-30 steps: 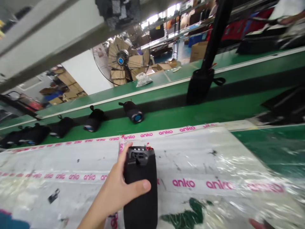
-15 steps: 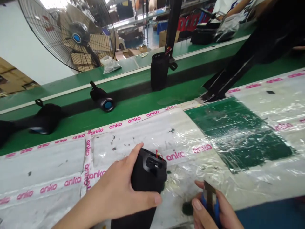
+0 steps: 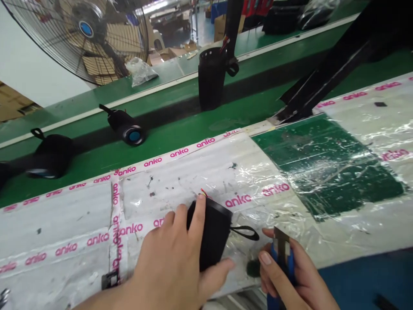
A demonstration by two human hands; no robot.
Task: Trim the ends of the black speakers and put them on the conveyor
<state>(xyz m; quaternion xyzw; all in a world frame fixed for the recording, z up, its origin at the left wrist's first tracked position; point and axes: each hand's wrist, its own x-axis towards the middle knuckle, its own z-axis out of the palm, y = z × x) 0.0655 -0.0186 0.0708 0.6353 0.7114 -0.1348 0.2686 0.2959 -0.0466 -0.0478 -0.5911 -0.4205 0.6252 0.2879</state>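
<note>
My left hand [image 3: 180,254] lies over a black cylindrical speaker body [image 3: 214,241], thumb along its near side and index finger at its far end. Thin coloured wires [image 3: 203,192] poke out at that end. A black strap loop [image 3: 247,233] sticks out from the body's right side. Just to the right, my right hand [image 3: 290,271] is closed round a blue-handled utility knife [image 3: 282,245], its flat metal blade pointing up and away. The blade is apart from the speaker body. My left hand hides much of the body's left side.
On the green conveyor [image 3: 167,125] beyond stand an upright open speaker body [image 3: 211,82] and speakers with straps [image 3: 125,127]. A dark slanted post [image 3: 322,82] rises at right. A small black part [image 3: 109,280] lies left of my wrist. A large fan [image 3: 87,34] stands behind.
The speaker body has been turned in my left hand: its port panel no longer shows and the strap loop now extends right. My right hand keeps the knife in nearly the same place.
</note>
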